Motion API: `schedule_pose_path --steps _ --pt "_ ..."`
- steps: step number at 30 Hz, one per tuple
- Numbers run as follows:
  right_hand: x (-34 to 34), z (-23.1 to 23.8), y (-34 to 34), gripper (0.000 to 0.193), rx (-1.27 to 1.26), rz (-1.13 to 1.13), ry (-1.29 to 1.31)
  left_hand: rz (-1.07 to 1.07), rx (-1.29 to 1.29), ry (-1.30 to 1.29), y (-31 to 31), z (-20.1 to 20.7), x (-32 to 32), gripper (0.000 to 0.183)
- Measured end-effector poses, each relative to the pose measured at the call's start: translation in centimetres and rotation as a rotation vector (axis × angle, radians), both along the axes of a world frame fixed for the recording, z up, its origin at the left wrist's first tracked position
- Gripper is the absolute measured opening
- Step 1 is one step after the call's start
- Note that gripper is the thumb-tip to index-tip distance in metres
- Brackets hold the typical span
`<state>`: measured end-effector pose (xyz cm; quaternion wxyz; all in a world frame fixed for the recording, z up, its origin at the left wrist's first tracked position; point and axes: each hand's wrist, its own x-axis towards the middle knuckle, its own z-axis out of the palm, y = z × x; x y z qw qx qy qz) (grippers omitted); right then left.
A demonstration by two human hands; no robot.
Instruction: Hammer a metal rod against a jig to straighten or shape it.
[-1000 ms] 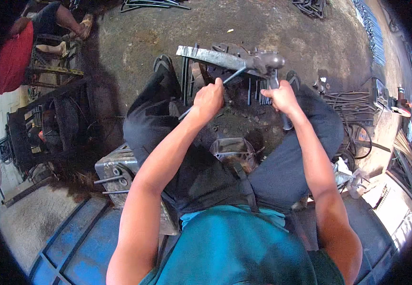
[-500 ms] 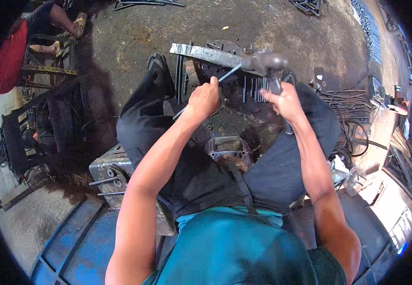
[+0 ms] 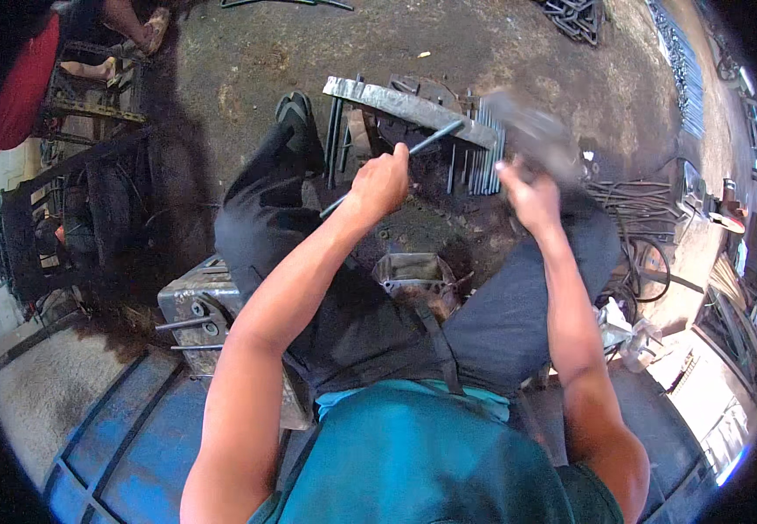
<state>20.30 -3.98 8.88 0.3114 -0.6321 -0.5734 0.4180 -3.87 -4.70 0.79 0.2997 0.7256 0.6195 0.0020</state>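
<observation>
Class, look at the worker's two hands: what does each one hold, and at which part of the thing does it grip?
The left hand grips a thin metal rod near its middle. The right hand grips a hammer by its handle; the head is motion-blurred.

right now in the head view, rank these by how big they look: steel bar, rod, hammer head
1. steel bar, longest and broadest.
2. rod, long but thin.
3. hammer head, blurred, so its size is unsure.
</observation>
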Motion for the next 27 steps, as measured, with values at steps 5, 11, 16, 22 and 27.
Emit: schedule_pose_path --steps 5,11,16,22,27 --pt "-0.2 -3.0 1.4 0.025 -0.073 0.212 -0.292 -0.061 0.080 0.017 -0.1 -0.2 -0.1 0.016" --pt "-1.4 -3.6 0.4 0.028 -0.278 0.112 -0.238 -0.037 0.021 -0.034 0.0 -0.4 -0.2 0.017" --pt "-1.0 -0.6 1.0 0.019 -0.301 -0.022 0.007 -0.035 0.021 -0.022 0.3 -0.6 0.3 0.017" --pt "-1.3 10.6 2.3 0.011 0.309 -0.001 0.650 0.001 -0.031 -0.005 0.6 0.1 0.6 0.020" --pt "0.1 13.7 3.9 0.013 0.693 0.357 0.800 0.029 -0.030 -0.016 0.7 0.2 0.7 0.021"
